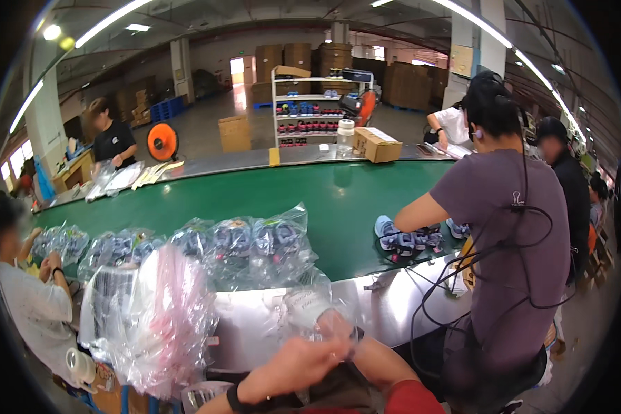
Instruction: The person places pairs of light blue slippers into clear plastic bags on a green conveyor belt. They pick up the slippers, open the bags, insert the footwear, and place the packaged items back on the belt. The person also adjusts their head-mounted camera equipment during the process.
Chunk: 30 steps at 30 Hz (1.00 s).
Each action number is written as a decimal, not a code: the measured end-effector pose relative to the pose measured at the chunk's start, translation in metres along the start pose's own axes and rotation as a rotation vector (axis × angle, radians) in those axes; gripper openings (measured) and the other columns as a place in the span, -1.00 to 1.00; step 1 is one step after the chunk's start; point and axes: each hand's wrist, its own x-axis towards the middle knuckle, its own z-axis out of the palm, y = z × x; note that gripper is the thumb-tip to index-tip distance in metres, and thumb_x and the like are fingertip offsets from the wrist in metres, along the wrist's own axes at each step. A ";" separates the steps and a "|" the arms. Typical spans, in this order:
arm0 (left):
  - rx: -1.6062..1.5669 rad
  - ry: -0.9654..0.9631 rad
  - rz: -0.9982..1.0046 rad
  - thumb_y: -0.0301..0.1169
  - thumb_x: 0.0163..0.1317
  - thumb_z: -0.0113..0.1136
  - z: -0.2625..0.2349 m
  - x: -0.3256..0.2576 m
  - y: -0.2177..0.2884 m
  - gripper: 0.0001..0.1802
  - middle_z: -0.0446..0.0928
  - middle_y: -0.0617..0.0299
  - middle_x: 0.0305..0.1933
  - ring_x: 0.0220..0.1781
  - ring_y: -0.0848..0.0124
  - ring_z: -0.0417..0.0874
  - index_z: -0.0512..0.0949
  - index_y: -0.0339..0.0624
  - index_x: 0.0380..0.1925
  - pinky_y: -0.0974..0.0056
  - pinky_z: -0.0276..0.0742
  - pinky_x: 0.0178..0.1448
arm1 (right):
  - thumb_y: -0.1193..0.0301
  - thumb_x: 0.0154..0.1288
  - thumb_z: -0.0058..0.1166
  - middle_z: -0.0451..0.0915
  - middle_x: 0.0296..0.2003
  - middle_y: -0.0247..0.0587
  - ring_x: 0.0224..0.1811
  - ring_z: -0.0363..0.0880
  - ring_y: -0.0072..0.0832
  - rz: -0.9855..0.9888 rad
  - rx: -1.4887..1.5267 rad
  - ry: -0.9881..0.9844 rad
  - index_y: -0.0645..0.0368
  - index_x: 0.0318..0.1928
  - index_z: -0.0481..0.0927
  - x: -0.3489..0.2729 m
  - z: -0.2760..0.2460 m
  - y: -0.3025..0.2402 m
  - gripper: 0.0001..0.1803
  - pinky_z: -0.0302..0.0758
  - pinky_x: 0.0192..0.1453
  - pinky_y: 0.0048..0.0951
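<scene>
1. Across the middle of the frame stretches a green belt (352, 200), its near side bordered by a shiny metal ledge (393, 297).
2. At the right of the frame sits a co-worker (514, 234) in a purple shirt, back turned to the camera, with dark cables looping around.
3. From the left to the centre, bagged shoes (231, 238) in blue tones stand in a row on the belt.
4. At lower left hangs a heap of clear bags (176, 310), partly pinkish, in front of the ledge.
5. At upper centre stands a white rack (307, 103) carrying shoes on several shelves.
6. At lower centre, in front of the ledge, is a clear plastic bag (317, 300) with a white patch, at the person's hands.
7. Just below it is the left hand (300, 362), with a black wristband; its fingers draw inward, but blur hides whether they pinch the film.
8. Right of centre, unbagged blue shoes (407, 238) rest by the co-worker's arm.
9. Behind the left fingertips is the right hand (334, 324), partly covered; I cannot tell how its fingers stand.
</scene>
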 end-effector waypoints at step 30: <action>-0.217 0.984 -0.564 -0.47 0.31 -0.02 0.052 -0.047 -0.186 -0.87 0.38 0.37 -0.50 -0.47 0.60 0.31 0.46 -0.31 -0.35 0.41 0.27 -0.42 | 0.26 0.22 0.00 0.58 -0.14 0.06 -0.07 0.54 0.00 -0.168 0.423 0.305 0.08 0.14 0.47 -0.001 0.100 0.010 -0.54 0.45 0.06 -0.09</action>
